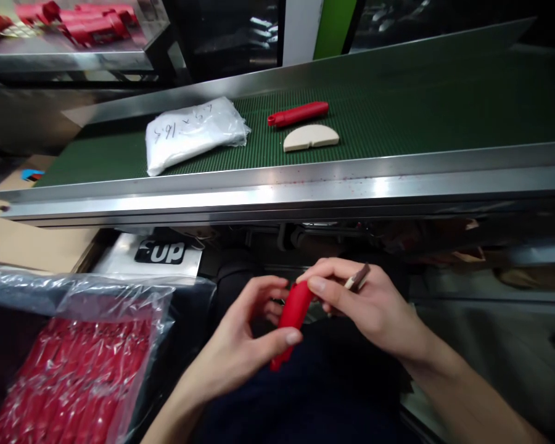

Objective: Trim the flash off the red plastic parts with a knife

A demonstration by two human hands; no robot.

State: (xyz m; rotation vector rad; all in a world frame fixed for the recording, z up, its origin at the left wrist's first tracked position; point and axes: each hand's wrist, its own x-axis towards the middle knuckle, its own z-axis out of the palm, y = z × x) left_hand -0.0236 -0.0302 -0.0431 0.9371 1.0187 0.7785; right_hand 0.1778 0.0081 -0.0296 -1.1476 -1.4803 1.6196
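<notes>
A red plastic tubular part (295, 306) is held at a slant in front of my body. My left hand (254, 333) is curled round its lower length, thumb on the near side and fingers behind. My right hand (358, 302) pinches its upper end between thumb and forefinger. A slim tool (357, 279) with a cream section and a brown end is tucked in the same right hand; its other end is hidden. On the green belt (388, 117) lie a similar red part (298, 114) and a cream half-round piece (311, 137).
A metal rail (240, 188) edges the belt, which also carries a plastic-wrapped white packet (189, 132) with handwriting. At lower left, a clear bag (74, 382) holds many red parts in rows. More red pieces (92, 28) lie on a machine at upper left.
</notes>
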